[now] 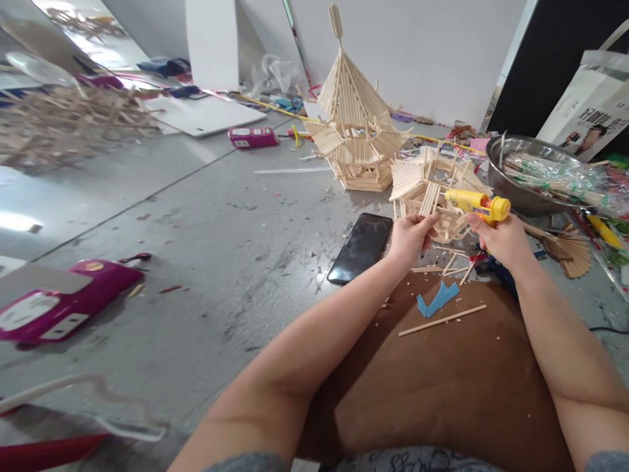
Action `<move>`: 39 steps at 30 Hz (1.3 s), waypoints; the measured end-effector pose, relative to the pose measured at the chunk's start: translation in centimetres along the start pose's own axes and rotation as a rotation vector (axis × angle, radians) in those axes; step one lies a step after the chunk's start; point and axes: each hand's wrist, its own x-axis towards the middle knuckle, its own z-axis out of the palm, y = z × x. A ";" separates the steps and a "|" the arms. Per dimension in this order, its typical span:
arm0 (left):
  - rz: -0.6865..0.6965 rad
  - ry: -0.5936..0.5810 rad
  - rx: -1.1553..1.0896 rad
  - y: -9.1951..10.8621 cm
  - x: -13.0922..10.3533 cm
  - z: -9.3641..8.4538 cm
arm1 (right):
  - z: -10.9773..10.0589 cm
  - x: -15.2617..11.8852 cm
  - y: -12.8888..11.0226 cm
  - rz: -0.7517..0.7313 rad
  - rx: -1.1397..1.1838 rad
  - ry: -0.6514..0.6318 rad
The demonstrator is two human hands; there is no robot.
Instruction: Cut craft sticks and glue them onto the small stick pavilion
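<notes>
My right hand (504, 239) is wrapped round a yellow hot glue gun (479, 204), its nozzle pointing left. The nozzle tip is close to a small panel of wooden sticks (431, 198), which my left hand (413, 236) pinches at its lower end. Right behind both hands stands a low, unroofed pavilion model (410, 181) made of the same sticks. A taller stick pavilion (354, 98) with a pointed roof rises behind it. Cut stick pieces (449, 265) lie below my hands. Whether the panel touches the model is hard to tell.
A black phone (361, 249) lies left of my left forearm. At the right stands a metal bowl (496, 172) of packaged sticks. A blue scrap (437, 299) and one stick (442, 320) rest on the brown surface. Purple power strips (253, 137) are farther left.
</notes>
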 end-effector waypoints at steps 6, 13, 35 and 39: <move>-0.001 0.017 -0.005 -0.1 0.1 0.1 | 0.0 0.1 0.0 -0.010 -0.028 0.006; -0.018 0.024 -0.045 -0.1 0.1 0.4 | 0.2 0.1 0.0 -0.022 -0.037 0.011; -0.064 0.020 -0.060 0.5 -0.1 0.3 | 0.5 0.2 0.2 -0.029 -0.051 0.011; -0.080 0.025 -0.078 0.7 -0.2 0.4 | 0.4 0.1 0.1 -0.032 -0.046 0.014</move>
